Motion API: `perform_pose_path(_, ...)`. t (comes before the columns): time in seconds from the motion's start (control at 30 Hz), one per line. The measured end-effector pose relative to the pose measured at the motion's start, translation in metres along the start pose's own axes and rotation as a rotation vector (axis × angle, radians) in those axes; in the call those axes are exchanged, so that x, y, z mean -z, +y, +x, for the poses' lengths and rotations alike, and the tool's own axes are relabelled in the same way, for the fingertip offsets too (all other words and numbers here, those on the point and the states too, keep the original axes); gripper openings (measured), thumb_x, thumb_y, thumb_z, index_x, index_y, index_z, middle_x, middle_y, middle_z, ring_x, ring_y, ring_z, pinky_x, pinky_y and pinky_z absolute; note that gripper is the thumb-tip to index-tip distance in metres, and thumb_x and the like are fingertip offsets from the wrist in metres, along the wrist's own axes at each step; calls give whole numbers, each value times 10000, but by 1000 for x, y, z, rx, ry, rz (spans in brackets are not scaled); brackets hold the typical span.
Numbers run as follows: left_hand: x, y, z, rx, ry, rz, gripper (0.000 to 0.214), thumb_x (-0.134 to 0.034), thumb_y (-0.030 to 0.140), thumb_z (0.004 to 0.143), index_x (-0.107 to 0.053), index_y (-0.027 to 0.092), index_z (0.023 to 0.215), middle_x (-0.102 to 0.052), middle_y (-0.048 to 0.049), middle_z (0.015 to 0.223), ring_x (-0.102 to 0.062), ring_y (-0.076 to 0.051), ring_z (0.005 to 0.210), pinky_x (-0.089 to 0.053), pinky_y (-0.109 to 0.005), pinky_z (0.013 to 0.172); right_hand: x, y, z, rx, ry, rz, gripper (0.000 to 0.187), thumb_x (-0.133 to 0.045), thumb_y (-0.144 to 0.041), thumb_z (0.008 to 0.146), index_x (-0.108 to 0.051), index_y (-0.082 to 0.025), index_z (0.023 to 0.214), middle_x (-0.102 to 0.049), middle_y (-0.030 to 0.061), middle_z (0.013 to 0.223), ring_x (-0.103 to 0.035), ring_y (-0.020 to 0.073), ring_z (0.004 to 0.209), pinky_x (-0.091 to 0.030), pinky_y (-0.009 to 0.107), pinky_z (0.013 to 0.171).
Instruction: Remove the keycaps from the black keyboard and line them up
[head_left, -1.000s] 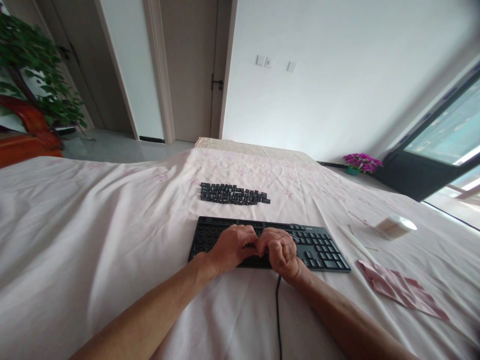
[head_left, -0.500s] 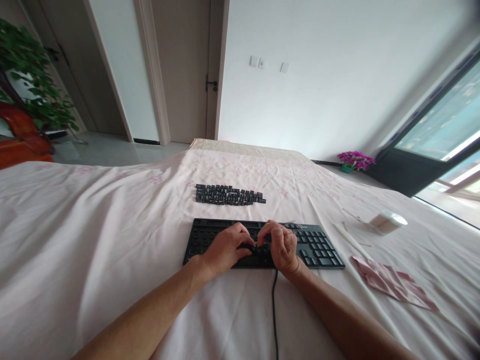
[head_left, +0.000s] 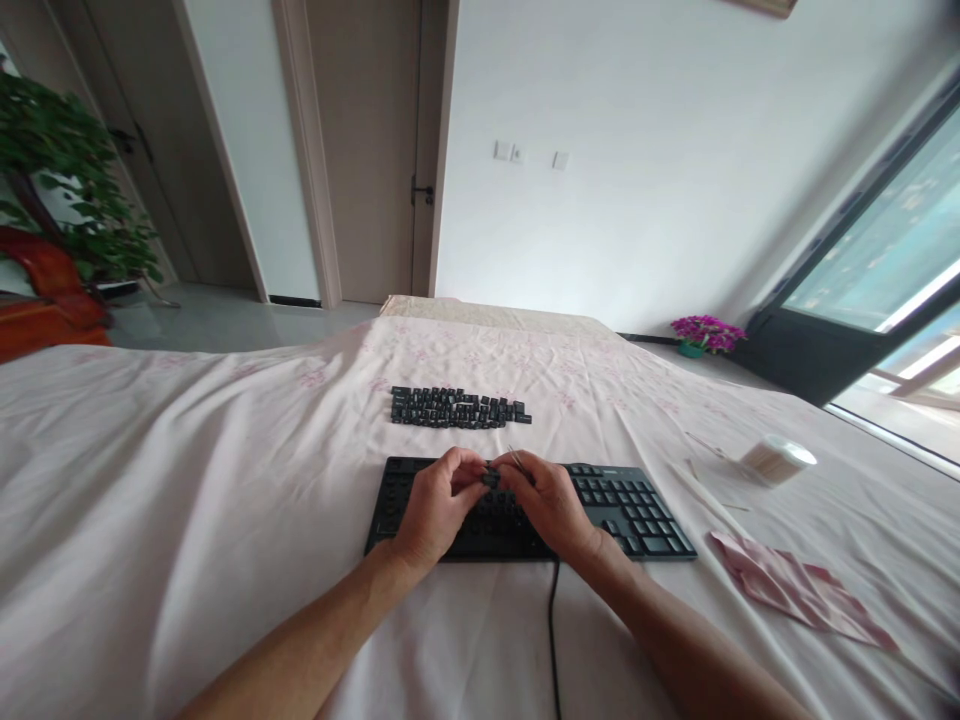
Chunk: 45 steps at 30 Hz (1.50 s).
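Observation:
A black keyboard (head_left: pixel 465 545) lies on the pale cloth, with many keycaps off its left and middle part; the right-hand keys are in place. Over its middle, my left hand (head_left: pixel 441 505) pinches a small black keycap (head_left: pixel 490 480) between thumb and fingers. Close against it, my right hand (head_left: pixel 551 505) is closed around a thin metal wire tool (head_left: pixel 514 458), whose ends stick up past the fingers. The right fingertips meet the keycap or come very near it. Behind the keyboard, loose black keycaps (head_left: pixel 450 410) lie in uneven rows.
The keyboard's cable (head_left: pixel 553 630) runs toward me over the cloth (head_left: pixel 247 480). On the right lie a pink cloth (head_left: pixel 799 585), a clear round container of cotton swabs (head_left: pixel 778 460) and a few loose swabs (head_left: pixel 705 445). Purple flowers (head_left: pixel 707 333) stand beyond.
Both hands have lifted slightly off the keys and come together, with the keycap now showing between them. The wire tool in my right hand has swung to the left. The view has tipped up a little.

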<state>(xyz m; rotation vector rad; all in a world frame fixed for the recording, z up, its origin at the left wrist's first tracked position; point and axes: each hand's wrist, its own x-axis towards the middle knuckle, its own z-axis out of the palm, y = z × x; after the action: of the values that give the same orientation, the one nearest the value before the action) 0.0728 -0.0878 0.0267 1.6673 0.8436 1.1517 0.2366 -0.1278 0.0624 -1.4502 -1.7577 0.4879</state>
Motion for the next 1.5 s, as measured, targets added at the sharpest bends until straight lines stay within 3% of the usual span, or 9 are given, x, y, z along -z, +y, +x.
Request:
perform_pose_path(0.3,0,-5,0,-22,65,-65,335,-628,151,754,-527,195,1070,-665,-16,874,-669,-137,781,-543,-272,789,-11,10,0,-82,-8,13,189,-624,-261,795,-704,-219,962,-723,22,895,-663,199,833,-486,285,784)
perform_pose_path(0.57,3,1,2,57,-4,-220,416,-601,194,786,-475,185,1183,-643,-34,930,-658,-142,867,-519,-308,865,-13,16,0,-84,94,12,163,-667,-295,746,-690,-193,870,-709,12,797,-645,180,730,-488,281,707)
perform_pose_path(0.77,6,4,5,167,-78,-336,347,-647,307,766,-572,130,1055,-662,-60,911,-661,-166,817,-557,-301,758,-13,16,-1,-64,140,-83,158,-705,-318,712,-659,-184,782,-656,-16,676,-557,126,591,-420,222,567)
perform_pose_path(1.0,6,1,6,216,-108,-366,307,-687,311,734,-615,128,970,-688,-72,926,-659,-179,847,-548,-293,749,-14,14,-1,-54,139,-140,127,-709,-282,715,-652,-193,786,-646,-23,668,-550,123,582,-411,216,561)
perform_pose_path(1.2,7,-1,9,242,-94,-373,336,-703,306,715,-587,139,983,-680,-69,915,-651,-179,855,-532,-265,705,-10,12,0,84,87,-153,124,-610,-231,805,-697,-229,894,-704,17,827,-635,171,727,-456,250,693)
perform_pose_path(1.37,8,0,9,239,-107,-340,392,-723,297,688,-570,143,1014,-665,-36,811,-641,-149,738,-510,-236,644,-4,7,3,58,31,-232,109,-613,-284,797,-690,-213,765,-671,8,676,-596,164,610,-429,242,599)
perform_pose_path(1.5,17,5,15,227,-135,-269,359,-677,315,727,-585,153,1034,-669,-46,841,-649,-162,751,-515,-245,633,1,4,18,11,-35,-225,120,-640,-301,760,-674,-196,713,-632,-19,614,-567,144,589,-394,223,554)
